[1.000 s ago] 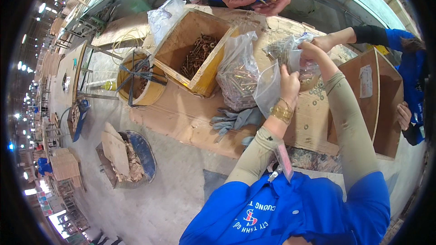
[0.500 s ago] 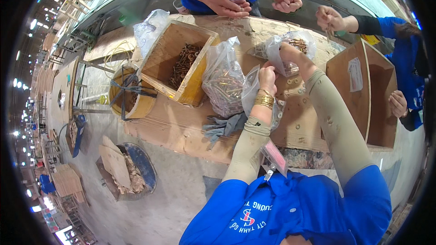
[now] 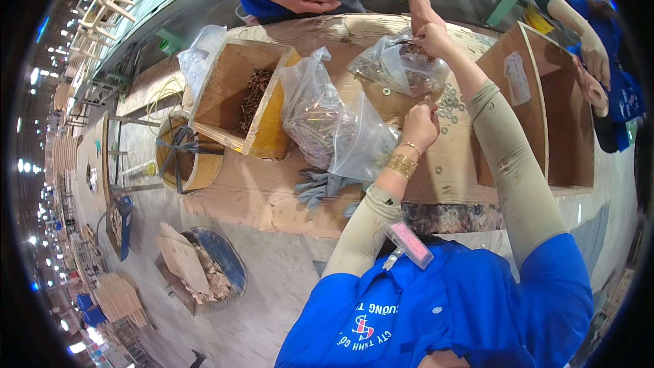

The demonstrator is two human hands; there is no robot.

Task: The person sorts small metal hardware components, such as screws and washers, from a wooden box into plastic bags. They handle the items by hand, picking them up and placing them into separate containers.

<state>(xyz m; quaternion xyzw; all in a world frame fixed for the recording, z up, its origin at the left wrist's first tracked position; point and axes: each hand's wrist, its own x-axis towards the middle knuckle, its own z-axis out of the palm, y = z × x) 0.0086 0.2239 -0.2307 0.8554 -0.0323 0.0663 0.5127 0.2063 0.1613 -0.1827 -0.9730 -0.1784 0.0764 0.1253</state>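
Observation:
My left hand (image 3: 422, 127) is closed in a pinch above the cardboard-covered table, near several loose metal washers (image 3: 450, 103). Something small and brownish shows at its fingertips, too small to name. My right hand (image 3: 434, 42) reaches to the far side of a clear plastic bag (image 3: 392, 61) of bolts, fingers curled at its mouth. What they grip is hidden. A co-worker's hand (image 3: 424, 13) comes down right beside it. Left of my left wrist lie a nearly flat clear bag (image 3: 364, 143) and a fuller bag of long bolts (image 3: 317, 119).
A wooden box (image 3: 228, 88) with dark bolts stands to the left, beside a yellow bucket (image 3: 170, 163). Grey gloves (image 3: 320, 187) lie near the table's front edge. An upright wooden box (image 3: 538, 105) stands at the right, with another co-worker's hand (image 3: 591, 88) at its rim.
My left hand has moved away from the bag toward the washers. The far co-worker's hand has come down beside my right hand. The right co-worker's raised hand has lowered and moved back.

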